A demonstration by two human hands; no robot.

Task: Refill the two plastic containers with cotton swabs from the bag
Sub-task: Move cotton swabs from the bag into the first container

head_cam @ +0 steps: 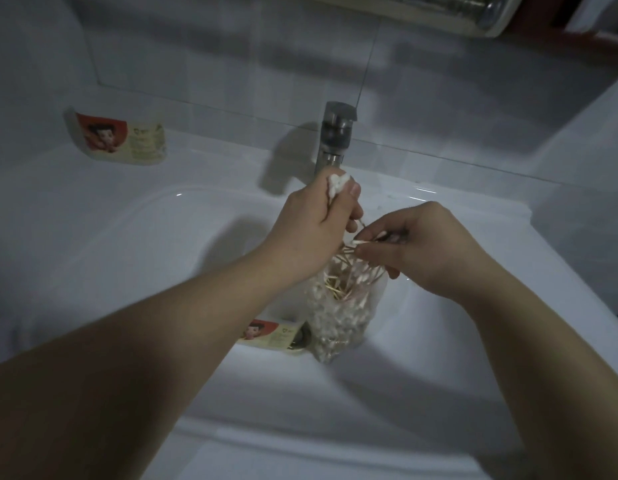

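Sink ledge first: on the back left corner of the white ceramic sink [93, 271] lies a cream plastic container with a red cartoon label [117, 138], on its side and well apart from our hands. We cannot tell how full it is.

Over the middle of the basin, our left hand [311, 230] is clenched around a bundle of wooden-stick cotton swabs [337, 185], whose white tips poke out at the top of the fist. Below it, on the basin floor beside the drain, lies a second cream container with the same red label [269, 336]. It is partly hidden by our forearm, and its fill is unclear.

Just to its right hangs the clear plastic bag of cotton swabs [338, 323], with its bottom near the basin floor and its mouth up between our hands. Which hand carries it we cannot tell. Behind stands a grey metal faucet [333, 136].

Our right hand [435, 251] pinches a few more swabs [364, 241] at the bag's mouth.

We judge the step to be gathering swabs from the bag, with neither container visibly being filled. The next move probably calls for aligning the bundle, bringing it down to the near container's opening and sliding the swabs in lengthwise. Loose swabs could spill into the basin.
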